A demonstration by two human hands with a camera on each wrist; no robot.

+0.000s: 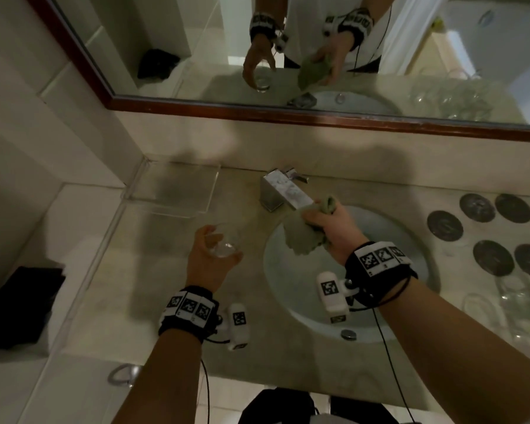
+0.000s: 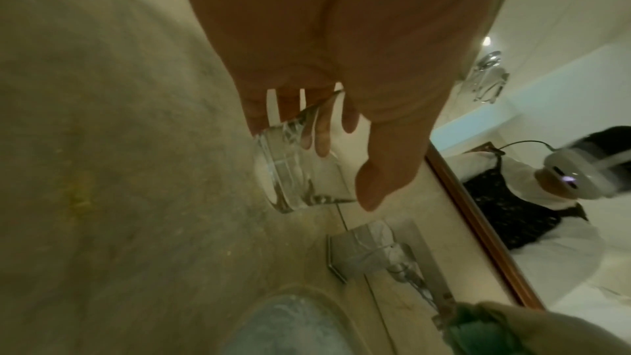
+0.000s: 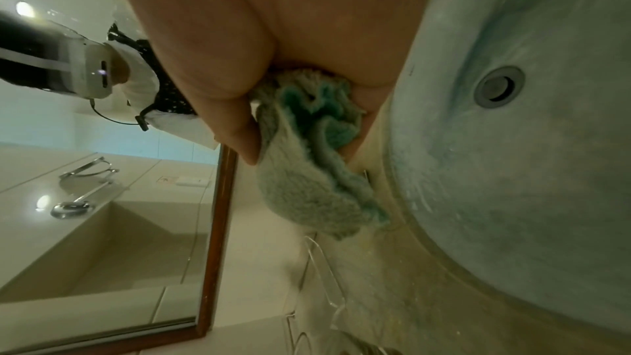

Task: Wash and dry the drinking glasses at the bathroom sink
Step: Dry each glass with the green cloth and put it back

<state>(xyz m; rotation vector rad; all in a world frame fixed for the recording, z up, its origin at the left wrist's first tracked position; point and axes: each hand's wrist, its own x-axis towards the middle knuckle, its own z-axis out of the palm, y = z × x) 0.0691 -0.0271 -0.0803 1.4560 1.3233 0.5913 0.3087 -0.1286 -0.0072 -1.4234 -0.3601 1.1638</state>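
Observation:
A clear drinking glass [image 1: 225,244] [image 2: 297,172] stands on or just above the beige counter left of the sink [image 1: 380,240]. My left hand [image 1: 204,261] [image 2: 341,64] holds it from above, fingers behind the glass and thumb in front. My right hand [image 1: 331,231] [image 3: 239,37] grips a bunched green cloth [image 1: 303,240] [image 3: 307,172] over the basin's far left edge, just under the spout of the square chrome faucet [image 1: 288,191]. The cloth's lower end hangs free. I see no water running.
A clear acrylic tray [image 1: 172,191] lies at the counter's back left. Several dark round coasters [image 1: 478,208] and several more clear glasses [image 1: 517,307] sit right of the sink. The mirror's wooden frame [image 1: 288,113] runs above the counter. A black object [image 1: 22,307] rests on the ledge at left.

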